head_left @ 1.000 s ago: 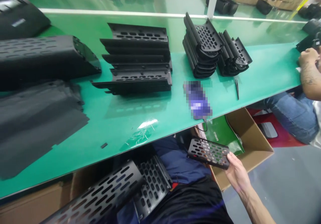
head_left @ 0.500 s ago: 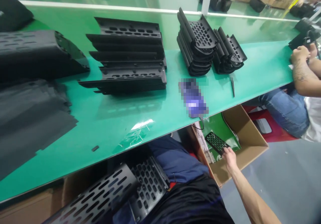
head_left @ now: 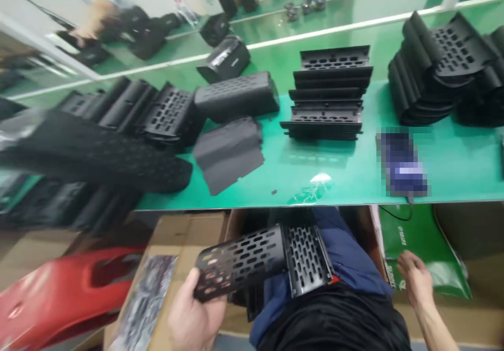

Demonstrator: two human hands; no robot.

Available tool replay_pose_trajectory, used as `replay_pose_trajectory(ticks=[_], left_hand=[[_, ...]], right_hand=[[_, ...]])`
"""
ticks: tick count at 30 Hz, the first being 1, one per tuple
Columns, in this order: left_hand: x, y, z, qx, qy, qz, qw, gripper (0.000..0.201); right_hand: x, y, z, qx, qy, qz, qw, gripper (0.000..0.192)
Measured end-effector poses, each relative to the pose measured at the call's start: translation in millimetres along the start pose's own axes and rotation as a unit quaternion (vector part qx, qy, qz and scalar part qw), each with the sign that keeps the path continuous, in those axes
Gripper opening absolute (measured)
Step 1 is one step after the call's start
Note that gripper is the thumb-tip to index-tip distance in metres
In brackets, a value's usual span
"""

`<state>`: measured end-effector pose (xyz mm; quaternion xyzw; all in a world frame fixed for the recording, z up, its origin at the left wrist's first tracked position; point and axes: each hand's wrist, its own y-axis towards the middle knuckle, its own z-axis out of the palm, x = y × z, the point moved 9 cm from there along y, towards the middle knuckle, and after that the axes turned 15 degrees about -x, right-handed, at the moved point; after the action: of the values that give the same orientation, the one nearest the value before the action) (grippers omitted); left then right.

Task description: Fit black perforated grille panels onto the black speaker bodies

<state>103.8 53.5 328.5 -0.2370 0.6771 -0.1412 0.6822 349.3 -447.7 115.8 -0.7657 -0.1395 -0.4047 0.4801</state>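
Left hand (head_left: 192, 311), lower left of centre, is closed on a slotted cover (head_left: 248, 256); second cover (head_left: 309, 259) lies on the lap (head_left: 334, 314). Right hand (head_left: 418, 280), lower right, half open, empty, is near a green bag (head_left: 417, 235). Worktop (head_left: 244, 193) beyond bears a phone (head_left: 401, 162), then, upper right, stacked covers (head_left: 429, 75).

Black shells (head_left: 333, 80) on green table (head_left: 346, 175)

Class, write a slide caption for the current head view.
At a green table, the left hand holds a slotted black cover while the right hand hovers near a green bag.
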Motion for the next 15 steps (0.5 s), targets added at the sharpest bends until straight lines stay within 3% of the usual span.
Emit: replay_pose_trajectory(ticks=[2,5,7,9,10,12,14,15], left_hand=[[12,-1,0.5,0.019,0.021,-0.033,0.999,0.021],[24,-17,21.9,0.135,0.059,-0.020,0.989,0.037],[28,-36,44.8,0.246,0.087,0.015,0.965,0.045],[30,-57,67.8,0.350,0.109,0.055,0.929,0.048],[31,-64,77.4,0.385,0.118,0.078,0.912,0.049],[30,-62,89.9,0.387,0.136,0.130,0.903,0.050],[29,-41,90.4,0.299,0.158,0.177,0.924,0.054],[32,-28,86.9,0.247,0.175,0.185,0.935,0.057]], right_hand=[[26,-29,39,0.076,0.000,-0.016,0.997,0.045],[62,-100,97,0.230,-0.018,-0.031,0.973,0.054],[79,-164,127,0.388,-0.039,-0.032,0.920,0.054],[90,-221,137,0.510,-0.074,-0.047,0.856,0.056],[94,-239,136,0.538,-0.097,-0.069,0.835,0.054],[106,-252,127,0.513,-0.133,-0.161,0.833,0.044],[124,-257,120,0.454,-0.142,-0.312,0.823,0.034],[129,-264,118,0.437,-0.142,-0.394,0.796,0.035]])
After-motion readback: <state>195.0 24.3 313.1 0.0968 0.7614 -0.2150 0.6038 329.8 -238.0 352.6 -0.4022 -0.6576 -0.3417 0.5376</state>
